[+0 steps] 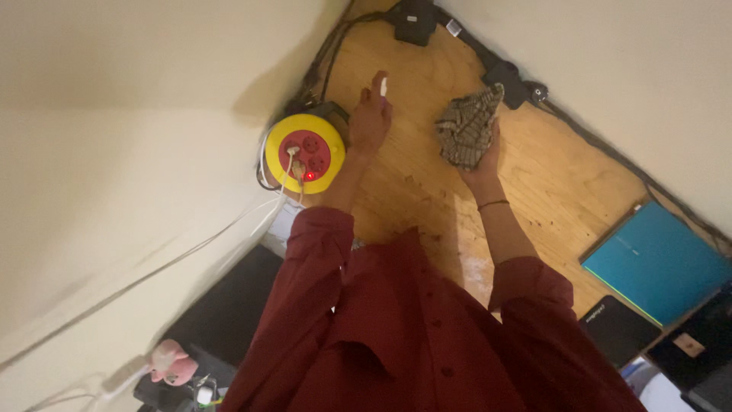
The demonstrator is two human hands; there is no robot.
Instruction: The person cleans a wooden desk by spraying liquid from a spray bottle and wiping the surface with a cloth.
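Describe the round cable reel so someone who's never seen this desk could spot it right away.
Start at the wooden desktop and go to its corner by the cream wall. The round yellow cable reel sits there, beside the person's left hand. Its red socket face with a glowing red light sets it apart from the black adapters.

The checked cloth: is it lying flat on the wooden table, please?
No. The checked cloth is bunched up in the right hand, raised over the wooden table, while the left hand holds a small white object.
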